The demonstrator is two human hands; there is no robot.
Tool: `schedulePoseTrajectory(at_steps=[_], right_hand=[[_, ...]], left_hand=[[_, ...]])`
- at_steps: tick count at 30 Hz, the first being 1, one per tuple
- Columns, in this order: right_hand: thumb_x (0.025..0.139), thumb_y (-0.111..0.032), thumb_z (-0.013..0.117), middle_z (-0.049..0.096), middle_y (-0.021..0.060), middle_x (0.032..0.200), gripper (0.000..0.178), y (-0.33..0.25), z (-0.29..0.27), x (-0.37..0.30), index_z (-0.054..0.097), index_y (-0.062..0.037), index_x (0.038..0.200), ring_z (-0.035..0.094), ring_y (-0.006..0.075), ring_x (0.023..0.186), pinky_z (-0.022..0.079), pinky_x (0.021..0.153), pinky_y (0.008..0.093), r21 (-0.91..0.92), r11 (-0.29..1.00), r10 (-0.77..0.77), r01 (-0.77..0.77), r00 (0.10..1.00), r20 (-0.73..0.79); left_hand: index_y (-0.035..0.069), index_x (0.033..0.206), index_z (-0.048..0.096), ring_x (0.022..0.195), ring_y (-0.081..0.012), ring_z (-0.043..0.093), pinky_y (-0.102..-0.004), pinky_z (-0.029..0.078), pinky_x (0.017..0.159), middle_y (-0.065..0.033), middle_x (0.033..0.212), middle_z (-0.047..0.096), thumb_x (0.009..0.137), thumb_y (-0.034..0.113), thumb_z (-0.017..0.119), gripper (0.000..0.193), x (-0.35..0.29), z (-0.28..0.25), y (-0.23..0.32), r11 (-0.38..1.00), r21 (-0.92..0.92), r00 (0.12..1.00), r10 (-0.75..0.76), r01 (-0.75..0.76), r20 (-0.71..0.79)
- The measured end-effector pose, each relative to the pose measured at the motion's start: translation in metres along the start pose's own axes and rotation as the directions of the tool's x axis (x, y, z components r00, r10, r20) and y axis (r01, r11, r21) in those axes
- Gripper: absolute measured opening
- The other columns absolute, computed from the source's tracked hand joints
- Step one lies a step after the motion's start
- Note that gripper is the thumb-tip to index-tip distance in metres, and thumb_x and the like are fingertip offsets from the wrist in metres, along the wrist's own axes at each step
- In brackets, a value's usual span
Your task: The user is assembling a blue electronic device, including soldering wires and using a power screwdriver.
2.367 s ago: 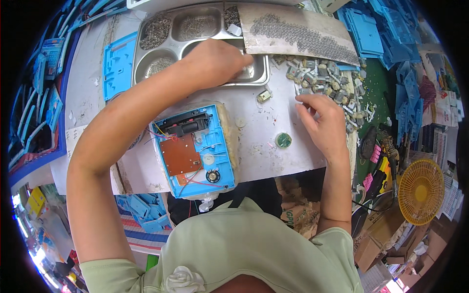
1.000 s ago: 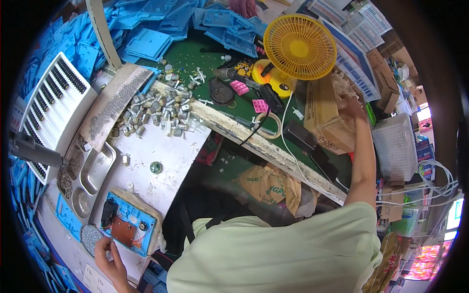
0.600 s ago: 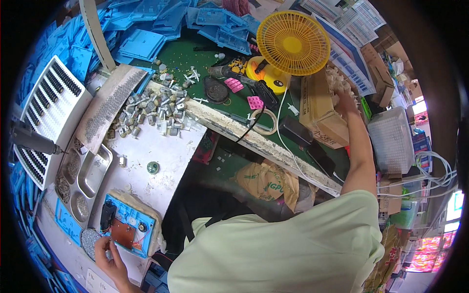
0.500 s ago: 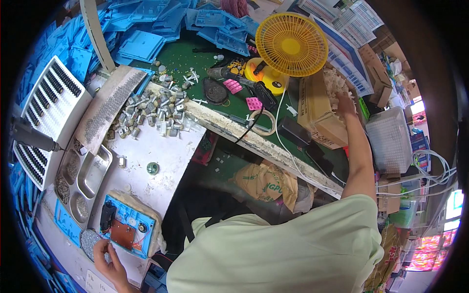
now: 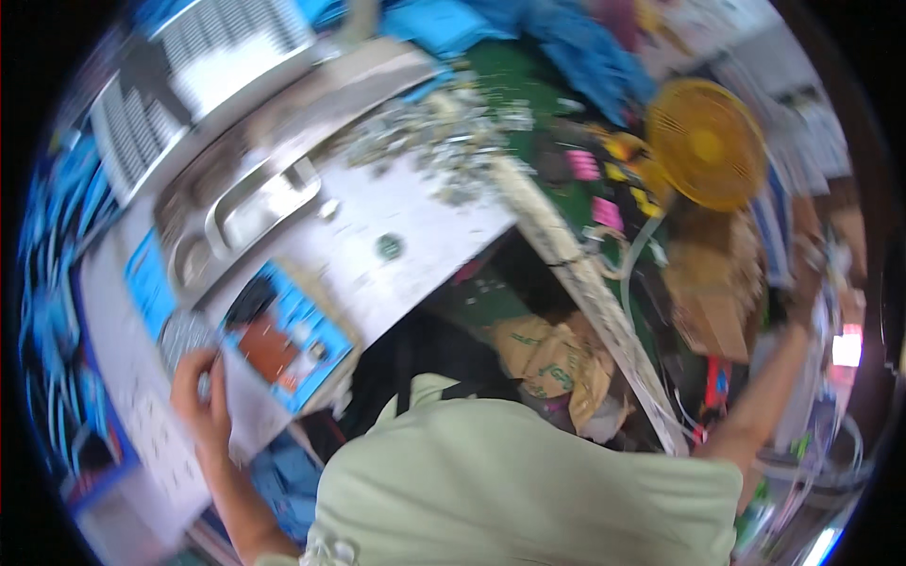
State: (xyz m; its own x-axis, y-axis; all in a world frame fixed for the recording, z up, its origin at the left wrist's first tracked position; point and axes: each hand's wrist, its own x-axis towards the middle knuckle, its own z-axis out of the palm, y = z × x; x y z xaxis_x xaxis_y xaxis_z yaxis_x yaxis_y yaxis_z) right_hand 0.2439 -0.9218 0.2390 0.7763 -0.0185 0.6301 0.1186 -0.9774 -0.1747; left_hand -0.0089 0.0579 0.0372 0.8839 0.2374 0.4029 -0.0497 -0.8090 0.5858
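My left hand (image 5: 200, 401) is at the lower left, thumb and index finger curled toward each other. Anything between those fingertips is too small to make out. Just beyond them is a round grey dish (image 5: 187, 335), its contents blurred. To their right lies a blue plastic housing (image 5: 316, 349) with a brown board (image 5: 269, 351) and a black part inside, set on a pale padded block. At the far right my right hand (image 5: 805, 274) reaches out past the cardboard box (image 5: 713, 316), so smeared that its fingers cannot be read.
A metal compartment tray (image 5: 269, 212) and a white rack (image 5: 241, 57) stand at the upper left. Small metal parts (image 5: 425, 137) are heaped on the white table. A yellow fan (image 5: 706, 141) stands near the box. A white cable (image 5: 630, 255) hangs over the ledge.
My view has swung, shifting the tables within the picture and blurring it. My right hand has come out of the cardboard box to its right. My left hand stays beside the grey dish.
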Motion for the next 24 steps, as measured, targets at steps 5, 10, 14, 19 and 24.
schedulePoseTrajectory(at_steps=[5,10,14,19,24], right_hand=[[0.090,-0.028,0.074,0.063,0.0077,0.127,0.048,-0.172,0.057,0.075,0.063,-0.0100,0.133,0.061,0.0191,0.110,0.052,0.091,0.0330,0.564,0.819,0.113,-0.104,0.993,0.019],[0.085,-0.028,0.078,0.067,0.0084,0.119,0.049,-0.413,0.196,0.052,0.065,-0.0133,0.130,0.064,0.0183,0.101,0.053,0.085,0.0332,0.829,0.532,-0.130,-0.173,0.951,0.282],[0.077,-0.026,0.083,0.067,0.0098,0.118,0.053,-0.562,0.273,-0.019,0.067,-0.0153,0.126,0.066,0.0202,0.099,0.054,0.083,0.0353,0.794,0.606,-0.532,0.050,0.767,0.358],[0.067,-0.015,0.083,0.056,0.0153,0.135,0.056,-0.638,0.367,-0.101,0.068,-0.0184,0.121,0.055,0.0407,0.119,0.057,0.089,0.0441,0.615,0.557,-0.764,0.558,0.635,0.116],[0.068,-0.007,0.082,0.043,0.0173,0.150,0.069,-0.678,0.372,-0.127,0.062,-0.0223,0.132,0.046,0.0508,0.127,0.058,0.092,0.0507,0.478,0.645,-0.757,0.596,0.584,0.293]], left_hand=[[-0.002,0.099,0.066,0.076,-0.0188,0.062,-0.0289,0.050,0.069,-0.0115,0.093,0.069,0.085,-0.012,0.066,0.017,-0.001,-0.006,0.007,0.997,-0.069,0.999,-0.037,0.036,-0.020],[-0.002,0.099,0.066,0.076,-0.0186,0.063,-0.0286,0.050,0.069,-0.0119,0.095,0.069,0.085,-0.012,0.066,0.017,-0.018,-0.015,0.016,0.996,-0.021,0.996,-0.086,0.086,-0.033],[-0.001,0.100,0.067,0.077,-0.0186,0.063,-0.0287,0.050,0.069,-0.0119,0.095,0.070,0.085,-0.011,0.066,0.017,-0.030,-0.016,0.013,0.992,-0.032,0.991,-0.127,0.126,-0.037],[-0.001,0.101,0.067,0.077,-0.0185,0.063,-0.0289,0.050,0.069,-0.0124,0.096,0.070,0.086,-0.009,0.066,0.016,-0.046,-0.025,0.009,0.976,-0.005,0.976,-0.216,0.216,-0.033],[-0.002,0.102,0.067,0.077,-0.0183,0.062,-0.0286,0.050,0.070,-0.0128,0.098,0.070,0.087,-0.009,0.066,0.017,-0.062,-0.030,0.009,0.953,0.044,0.953,-0.299,0.301,-0.054]])
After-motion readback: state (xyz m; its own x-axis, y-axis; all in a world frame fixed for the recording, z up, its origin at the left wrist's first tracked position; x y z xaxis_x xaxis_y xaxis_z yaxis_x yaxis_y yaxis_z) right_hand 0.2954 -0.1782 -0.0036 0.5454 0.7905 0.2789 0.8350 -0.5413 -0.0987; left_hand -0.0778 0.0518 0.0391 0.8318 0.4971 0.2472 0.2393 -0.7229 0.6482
